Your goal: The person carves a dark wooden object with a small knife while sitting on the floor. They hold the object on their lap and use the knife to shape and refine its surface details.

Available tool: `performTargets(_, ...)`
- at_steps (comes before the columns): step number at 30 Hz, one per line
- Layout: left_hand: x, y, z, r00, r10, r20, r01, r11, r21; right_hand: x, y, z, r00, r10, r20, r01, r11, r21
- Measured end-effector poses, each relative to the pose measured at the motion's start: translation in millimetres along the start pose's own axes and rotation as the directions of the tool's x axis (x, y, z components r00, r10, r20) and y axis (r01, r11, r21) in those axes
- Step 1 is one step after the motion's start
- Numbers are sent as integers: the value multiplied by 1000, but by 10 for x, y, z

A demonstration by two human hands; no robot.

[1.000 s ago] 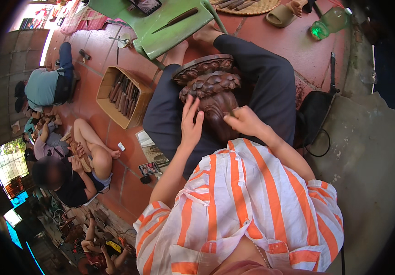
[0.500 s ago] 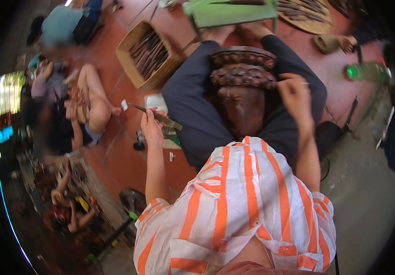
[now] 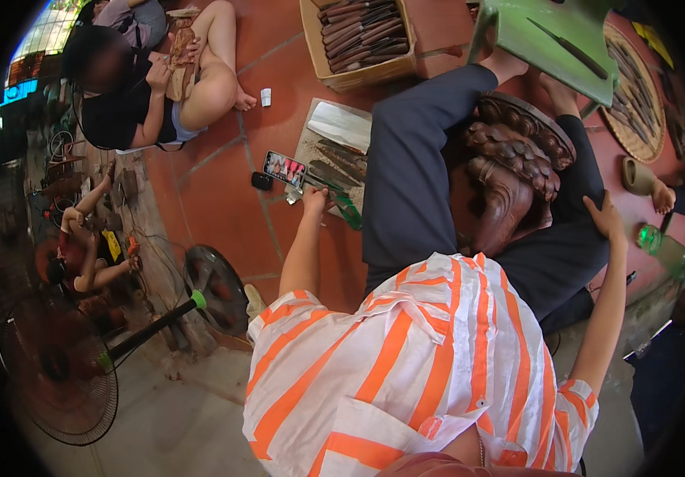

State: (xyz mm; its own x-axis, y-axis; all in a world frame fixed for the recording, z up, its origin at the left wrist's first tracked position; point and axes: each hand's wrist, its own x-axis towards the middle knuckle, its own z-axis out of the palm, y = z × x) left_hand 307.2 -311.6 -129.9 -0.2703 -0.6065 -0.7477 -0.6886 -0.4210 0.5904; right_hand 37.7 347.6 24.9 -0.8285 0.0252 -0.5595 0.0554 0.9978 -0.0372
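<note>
1. The left hand (image 3: 315, 200) is low beside the phone (image 3: 285, 169) and some loose tools (image 3: 342, 160); I cannot tell whether its fingers pinch anything.
2. The right hand (image 3: 606, 218) rests on the right leg (image 3: 559, 250), fingers slightly spread, holding nothing visible.
3. The dark wooden carving (image 3: 511, 151) is between the legs, untouched by either hand. Its leafy bands look already cut; its lower part looks smoother. How much remains, I cannot judge.
4. Beyond, a cardboard box (image 3: 374, 73) holds more tools.
</note>
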Motion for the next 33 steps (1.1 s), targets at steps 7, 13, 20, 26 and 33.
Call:
performTargets(7,215,25,318,998,25,-60,-18,993,119,55,-69,-21,999,-16,44,18,998,-52)
performTargets(13,389,148,504,994,63,-88,-56,995,77,94,67,64,999,-39,-5,39,999,-37)
performTargets(20,405,62,468,981,107,-162,-109,994,-4,49,-113,-84,995,2,99,1,1000,-25)
performTargets(26,304,-116,252,985,140,-102,-133,989,70,70,-149,-130,991,17,134,-7,997,-73)
performTargets(33,282,-435,-169,989,126,-78,-120,990,75,128,-291,-211,987,39,155,1,969,-245)
